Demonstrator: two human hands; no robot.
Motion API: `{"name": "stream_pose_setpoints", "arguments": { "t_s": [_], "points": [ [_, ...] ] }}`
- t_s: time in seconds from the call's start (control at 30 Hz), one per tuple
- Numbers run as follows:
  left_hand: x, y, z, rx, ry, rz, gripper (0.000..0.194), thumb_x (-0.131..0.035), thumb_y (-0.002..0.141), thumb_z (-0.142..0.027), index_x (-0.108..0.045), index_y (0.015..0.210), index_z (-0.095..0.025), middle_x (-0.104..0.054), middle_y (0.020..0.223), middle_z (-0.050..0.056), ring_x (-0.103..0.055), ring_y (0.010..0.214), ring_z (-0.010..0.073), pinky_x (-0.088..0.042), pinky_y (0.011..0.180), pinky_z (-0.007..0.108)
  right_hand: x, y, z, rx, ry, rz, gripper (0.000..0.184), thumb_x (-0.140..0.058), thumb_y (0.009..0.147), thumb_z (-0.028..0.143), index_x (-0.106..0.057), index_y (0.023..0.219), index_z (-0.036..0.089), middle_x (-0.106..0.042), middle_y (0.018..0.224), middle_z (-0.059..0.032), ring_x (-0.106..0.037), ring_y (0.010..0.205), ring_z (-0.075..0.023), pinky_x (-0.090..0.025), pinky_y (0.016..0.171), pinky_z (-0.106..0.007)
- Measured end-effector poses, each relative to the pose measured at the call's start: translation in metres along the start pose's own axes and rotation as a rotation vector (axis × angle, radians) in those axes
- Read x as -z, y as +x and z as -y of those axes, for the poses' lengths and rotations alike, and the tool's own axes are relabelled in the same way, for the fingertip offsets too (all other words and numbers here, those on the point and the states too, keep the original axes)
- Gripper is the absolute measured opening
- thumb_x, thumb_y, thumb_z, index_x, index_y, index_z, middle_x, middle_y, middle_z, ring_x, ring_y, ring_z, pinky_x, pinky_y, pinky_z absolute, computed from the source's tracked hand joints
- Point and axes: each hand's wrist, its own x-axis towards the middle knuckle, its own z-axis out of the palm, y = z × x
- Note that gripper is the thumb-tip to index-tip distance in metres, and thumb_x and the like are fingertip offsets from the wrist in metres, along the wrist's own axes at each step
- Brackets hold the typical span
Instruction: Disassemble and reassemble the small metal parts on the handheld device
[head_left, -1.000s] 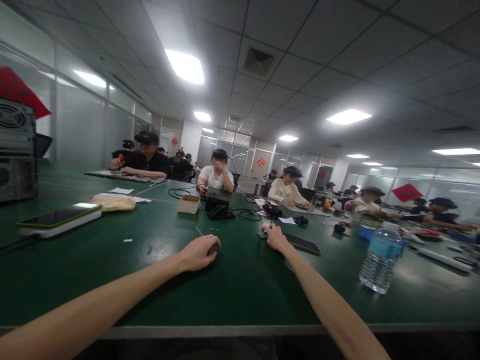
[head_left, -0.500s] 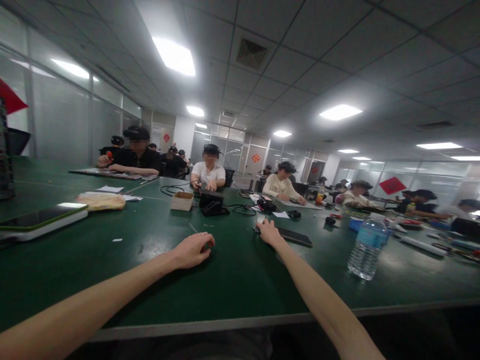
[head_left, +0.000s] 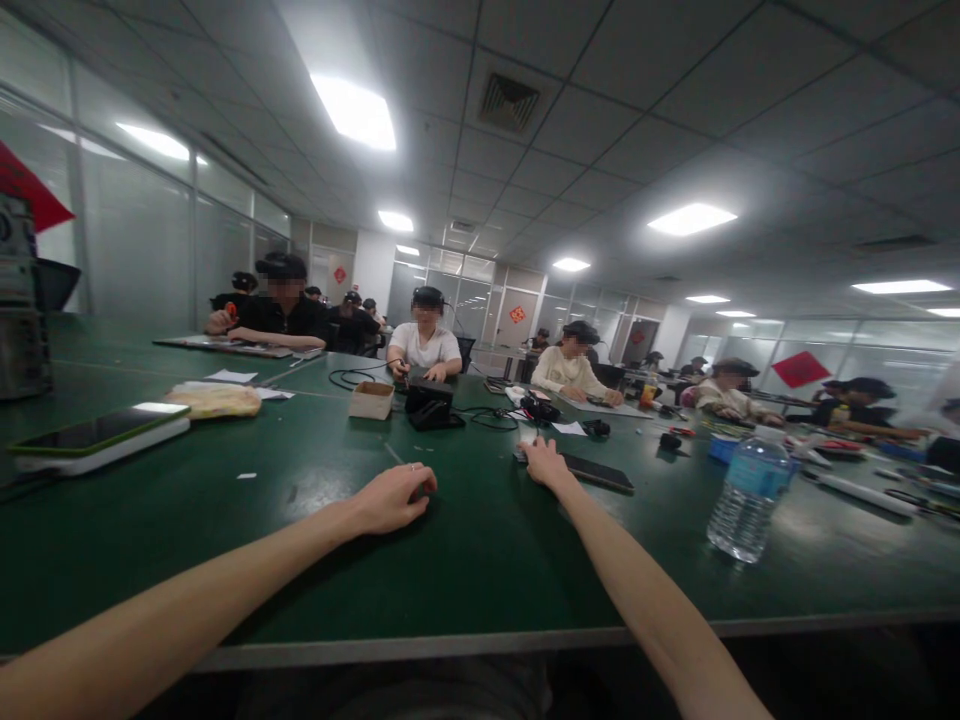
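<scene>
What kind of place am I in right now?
Probably an electronics workshop or assembly room: a long green workbench, people seated along it, black cables lying on it, and a computer case standing at its left side.

Bright ceiling panels (head_left: 353, 112) light the room evenly, leaving soft shadows and pale glare on the table (head_left: 150, 570). Wide-angle distortion bends the frame's edges, and distant detail looks soft and grainy.

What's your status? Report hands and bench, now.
Left hand curled over green bench. Right hand beside black phone. Plastic water bottle off to the right, not in the way.
</scene>
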Motion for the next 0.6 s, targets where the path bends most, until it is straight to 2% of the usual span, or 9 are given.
{"name": "stream_pose_setpoints", "arguments": {
  "t_s": [0.27,0.47,0.6],
  "points": [
    [0.0,0.0,-0.002,-0.005,0.054,0.003,0.019,-0.05,0.081,-0.02,-0.057,0.098,-0.019,-0.061,0.094,0.005,-0.06,0.083,0.0191,-0.046,0.072,0.028,-0.001,-0.001,-0.015,-0.065,0.007,-0.003,0.04,-0.047,0.085,0.015,-0.047,0.123,0.03,-0.039,0.125,-0.0114,-0.039,0.116,-0.0308,-0.042,0.081,-0.04],
    [-0.001,0.001,-0.002,-0.016,0.067,0.012,0.018,-0.051,0.081,-0.019,-0.058,0.098,-0.019,-0.061,0.095,0.005,-0.06,0.084,0.0192,-0.045,0.073,0.027,0.0,-0.005,-0.025,-0.076,0.002,-0.018,0.05,-0.052,0.084,0.017,-0.039,0.13,0.031,-0.037,0.127,-0.0112,-0.039,0.114,-0.0303,-0.042,0.081,-0.038],
    [0.0,0.001,-0.002,-0.02,0.072,0.017,0.019,-0.051,0.082,-0.02,-0.058,0.099,-0.019,-0.061,0.095,0.005,-0.06,0.085,0.0198,-0.046,0.073,0.028,-0.001,-0.005,-0.026,-0.066,0.003,-0.002,0.042,-0.048,0.085,0.014,-0.047,0.124,0.03,-0.039,0.125,-0.0112,-0.04,0.114,-0.0304,-0.042,0.08,-0.038]
  ]
}}
